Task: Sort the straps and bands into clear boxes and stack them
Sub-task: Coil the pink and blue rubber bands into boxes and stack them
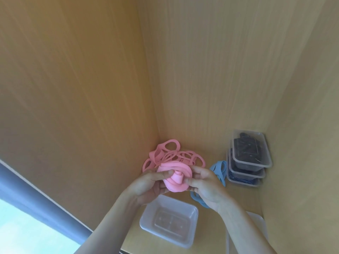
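Both hands hold a rolled bundle of pink bands (175,177) above the shelf floor. My left hand (149,184) grips its left side and my right hand (207,186) pinches its right side. Behind the bundle, several loose pink bands (170,153) lie piled in the back left corner. Blue bands (219,169) lie on the floor to the right, partly under my right hand. An empty clear box (170,220) sits open just below my hands. A stack of three clear boxes (247,158) with dark straps inside stands at the back right.
I am working inside a wooden cabinet with a left wall (82,107), a back wall (211,79) and a right wall (311,143). A clear lid (256,226) lies at the front right, partly under my right forearm.
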### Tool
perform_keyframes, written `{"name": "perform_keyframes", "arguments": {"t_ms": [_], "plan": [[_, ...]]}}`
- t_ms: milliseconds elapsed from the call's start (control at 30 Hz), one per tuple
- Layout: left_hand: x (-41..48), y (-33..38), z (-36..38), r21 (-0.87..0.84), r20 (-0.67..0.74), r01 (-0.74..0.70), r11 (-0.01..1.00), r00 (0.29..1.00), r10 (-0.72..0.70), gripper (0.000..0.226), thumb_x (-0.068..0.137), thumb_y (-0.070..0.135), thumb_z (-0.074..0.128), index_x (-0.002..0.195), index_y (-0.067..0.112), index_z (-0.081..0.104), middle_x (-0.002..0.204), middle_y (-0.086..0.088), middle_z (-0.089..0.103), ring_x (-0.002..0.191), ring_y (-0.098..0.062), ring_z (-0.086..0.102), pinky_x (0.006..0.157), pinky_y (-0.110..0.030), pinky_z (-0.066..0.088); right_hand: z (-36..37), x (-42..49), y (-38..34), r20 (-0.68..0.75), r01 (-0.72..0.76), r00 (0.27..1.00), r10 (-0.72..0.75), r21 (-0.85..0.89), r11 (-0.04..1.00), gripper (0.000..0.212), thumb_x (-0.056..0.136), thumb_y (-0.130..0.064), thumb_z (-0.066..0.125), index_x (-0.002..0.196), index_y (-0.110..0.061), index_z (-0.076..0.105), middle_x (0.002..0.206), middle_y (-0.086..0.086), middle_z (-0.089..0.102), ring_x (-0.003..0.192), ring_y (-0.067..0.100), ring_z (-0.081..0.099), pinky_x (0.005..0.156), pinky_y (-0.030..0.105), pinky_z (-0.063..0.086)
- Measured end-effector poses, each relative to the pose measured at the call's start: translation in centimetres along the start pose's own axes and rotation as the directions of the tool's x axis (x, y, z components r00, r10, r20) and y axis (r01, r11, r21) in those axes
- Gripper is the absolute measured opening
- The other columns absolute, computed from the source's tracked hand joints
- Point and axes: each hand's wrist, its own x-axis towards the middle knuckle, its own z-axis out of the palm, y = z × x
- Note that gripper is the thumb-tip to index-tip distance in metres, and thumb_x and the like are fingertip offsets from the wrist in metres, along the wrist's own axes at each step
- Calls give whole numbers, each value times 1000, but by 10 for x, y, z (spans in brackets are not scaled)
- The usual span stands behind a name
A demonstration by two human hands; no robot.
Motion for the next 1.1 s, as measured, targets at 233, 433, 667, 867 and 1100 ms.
{"name": "perform_keyframes", "arguments": {"t_ms": [233, 433, 667, 867, 1100], "plan": [[-2, -18, 14, -97, -53, -52, 994, 997, 47, 52, 88, 30, 75, 131, 4, 64, 131, -22, 64, 115, -29, 64, 106, -40, 46, 2, -1, 7, -120, 110, 986, -116, -60, 992, 36, 84, -2, 77, 113, -23, 71, 109, 0, 74, 104, 18, 68, 76, 22, 55], [-4, -24, 25, 23, -139, -18, 1000, 990, 21, 47, 89, 50, 66, 120, 16, 73, 125, -13, 70, 112, -23, 69, 89, -33, 51, 7, -9, 22, -267, 78, 962, -62, 49, 996, 21, 84, 19, 62, 97, 5, 53, 106, 24, 64, 85, 23, 65, 65, 28, 59], [-1, -39, 29, 91, -190, 7, 996, 982, 11, 47, 93, 63, 52, 116, 29, 74, 120, -8, 73, 112, -21, 69, 88, -36, 51, 4, -16, 36, -231, 92, 971, -52, 165, 982, 11, 95, 0, 63, 105, 3, 66, 109, 22, 70, 94, 30, 74, 79, 40, 62], [-2, -54, 27, 236, -245, -22, 972, 966, 82, 46, 84, 65, 64, 104, 26, 79, 100, -8, 77, 85, -16, 70, 77, -29, 54, -1, -29, 54, -112, 4, 993, 34, 324, 946, 50, 96, -46, 59, 123, -4, 62, 120, 17, 71, 111, 31, 70, 92, 45, 57], [-14, -59, 10, 197, -121, -21, 980, 992, 45, 37, 85, 50, 70, 106, 21, 79, 109, -12, 76, 99, -22, 73, 82, -33, 56, 13, -40, 65, -355, 11, 927, 119, 343, 939, 12, 94, 2, 62, 105, -2, 61, 105, 17, 67, 96, 28, 70, 78, 40, 59]]}}
